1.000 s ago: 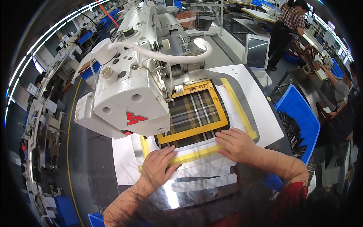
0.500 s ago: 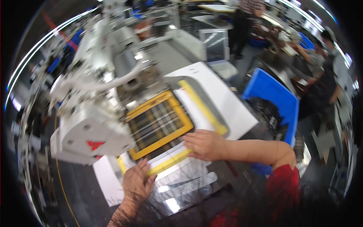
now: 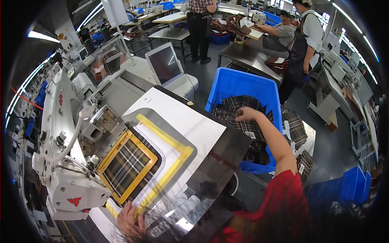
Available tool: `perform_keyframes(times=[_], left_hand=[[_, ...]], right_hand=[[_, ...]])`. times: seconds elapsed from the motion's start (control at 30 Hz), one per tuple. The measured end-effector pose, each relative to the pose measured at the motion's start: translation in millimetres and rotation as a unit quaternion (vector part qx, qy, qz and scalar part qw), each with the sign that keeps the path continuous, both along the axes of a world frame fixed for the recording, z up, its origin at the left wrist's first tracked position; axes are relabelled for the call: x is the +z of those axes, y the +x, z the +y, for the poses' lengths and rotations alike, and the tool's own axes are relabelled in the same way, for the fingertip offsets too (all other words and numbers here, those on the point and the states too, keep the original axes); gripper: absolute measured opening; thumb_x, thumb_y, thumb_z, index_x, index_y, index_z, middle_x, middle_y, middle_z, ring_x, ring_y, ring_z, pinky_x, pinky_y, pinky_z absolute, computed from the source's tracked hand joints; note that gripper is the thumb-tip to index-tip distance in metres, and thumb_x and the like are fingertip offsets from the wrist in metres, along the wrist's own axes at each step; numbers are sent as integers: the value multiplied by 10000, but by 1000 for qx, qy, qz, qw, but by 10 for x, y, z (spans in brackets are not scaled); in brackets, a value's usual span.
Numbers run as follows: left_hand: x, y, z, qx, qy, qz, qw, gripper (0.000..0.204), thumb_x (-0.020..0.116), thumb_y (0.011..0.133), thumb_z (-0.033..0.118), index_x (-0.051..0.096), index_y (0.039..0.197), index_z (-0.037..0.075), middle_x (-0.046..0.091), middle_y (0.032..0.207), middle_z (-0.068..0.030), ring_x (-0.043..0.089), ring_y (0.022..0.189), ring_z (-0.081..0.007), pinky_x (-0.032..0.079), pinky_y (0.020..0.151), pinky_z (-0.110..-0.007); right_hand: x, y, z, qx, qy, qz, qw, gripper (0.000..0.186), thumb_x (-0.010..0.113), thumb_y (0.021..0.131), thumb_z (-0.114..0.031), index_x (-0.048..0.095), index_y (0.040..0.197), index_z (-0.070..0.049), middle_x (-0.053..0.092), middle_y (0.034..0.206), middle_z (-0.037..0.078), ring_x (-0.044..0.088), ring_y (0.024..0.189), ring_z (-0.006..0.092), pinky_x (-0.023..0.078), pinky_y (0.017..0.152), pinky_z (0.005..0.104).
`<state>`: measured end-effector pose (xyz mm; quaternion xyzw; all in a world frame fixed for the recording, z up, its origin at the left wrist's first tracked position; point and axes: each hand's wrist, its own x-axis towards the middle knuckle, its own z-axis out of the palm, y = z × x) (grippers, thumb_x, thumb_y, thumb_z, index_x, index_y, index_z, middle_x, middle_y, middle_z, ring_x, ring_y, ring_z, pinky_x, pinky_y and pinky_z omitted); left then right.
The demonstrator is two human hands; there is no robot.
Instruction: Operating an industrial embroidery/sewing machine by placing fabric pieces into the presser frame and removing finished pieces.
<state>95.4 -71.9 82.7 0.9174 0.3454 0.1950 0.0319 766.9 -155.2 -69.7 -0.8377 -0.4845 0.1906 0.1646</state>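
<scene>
My left hand lies at the near edge of a white template sheet bordered with yellow tape, its fingers stretched out and apart, just below a yellow frame. Inside that frame, dark plaid fabric lies flat under the head of a white sewing machine. Out to the right, my right hand is over a blue bin, close above plaid fabric pieces heaped in it. Its fingers are slightly bent and apart, with nothing visible between them.
A grey screen unit stands behind the template. More plaid pieces lie right of the bin, with other blue bins lower right. Beyond are a metal table and several people, one standing in an apron.
My right hand has left the template's taped edge and moved right to the blue bin. My left hand stays at the near edge. The whole view has swung to the right.
</scene>
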Motion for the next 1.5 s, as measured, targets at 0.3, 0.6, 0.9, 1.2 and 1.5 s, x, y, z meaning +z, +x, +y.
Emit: perform_keyframes(times=[0.3,0.6,0.9,1.2,1.5], left_hand=[[62,-24,-15,-1,-8,10,1000,301,668,851,177,603,1091,8,602,1199,-225,603,1029,-398,493,873,-453],[-117,-140,65,-22,-41,-33,998,304,650,859,159,597,1100,-18,585,1218,-244,589,1049,-419,486,887,-462],[-132,-137,-3,-6,-15,-20,1000,314,608,877,116,562,1152,-29,594,1190,-194,584,1070,-328,469,927,-401],[-92,-54,-122,19,-45,-65,997,412,696,736,55,578,1129,23,572,1247,-165,556,1116,-346,409,976,-443],[106,-39,-138,17,-29,-61,998,418,736,715,91,589,1104,51,588,1236,-142,567,1100,-346,434,944,-443]], right_hand=[[10,-201,-115,-85,44,-61,994,554,846,644,-387,678,1051,-50,685,902,109,654,848,262,517,750,357],[-271,-92,-411,-64,15,166,984,320,865,670,-301,681,755,-54,625,639,23,560,604,127,443,557,306],[-210,-64,-385,-63,24,69,995,548,892,561,-330,658,980,-65,606,811,62,579,762,166,472,684,337],[377,-488,-421,-77,198,-216,953,203,606,872,-213,680,897,-26,663,851,153,622,857,357,479,727,465],[2178,-1738,85,61,345,-177,920,200,568,908,-167,650,952,11,652,955,163,609,872,353,477,755,399]])
